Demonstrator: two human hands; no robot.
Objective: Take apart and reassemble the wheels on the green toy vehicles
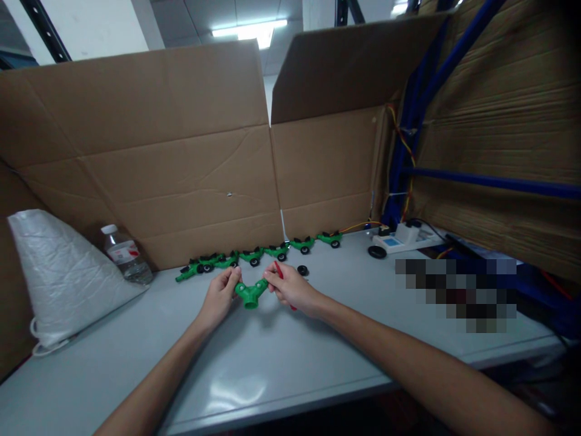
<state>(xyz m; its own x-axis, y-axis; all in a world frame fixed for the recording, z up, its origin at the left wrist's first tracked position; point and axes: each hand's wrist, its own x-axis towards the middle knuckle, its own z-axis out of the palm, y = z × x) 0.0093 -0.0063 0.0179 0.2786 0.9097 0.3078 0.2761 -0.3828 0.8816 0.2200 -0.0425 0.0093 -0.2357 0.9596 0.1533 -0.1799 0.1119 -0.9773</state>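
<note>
A green Y-shaped hose splitter (pixel 251 295) is held above the white table, its wide round opening turned down toward me. My left hand (pixel 221 293) is closed, thumb and fingers pinching the splitter's left arm. The right arm of the splitter is pinched by my right hand (pixel 292 286). A slim red pen-like tool (pixel 278 270) also sits in my right hand, its lower end poking out below the palm; its tip is too small to make out. Behind my hands, several similar green splitters (pixel 276 252) with black parts stand in a row.
A black ring (pixel 302 270) lies just beyond my right hand, and a larger black ring (pixel 377 252) farther right. Near it is a white power strip (pixel 406 236) with cables. On the left are a water bottle (pixel 127 257) and a white sack (pixel 72 278). Cardboard (pixel 181 181) walls the back.
</note>
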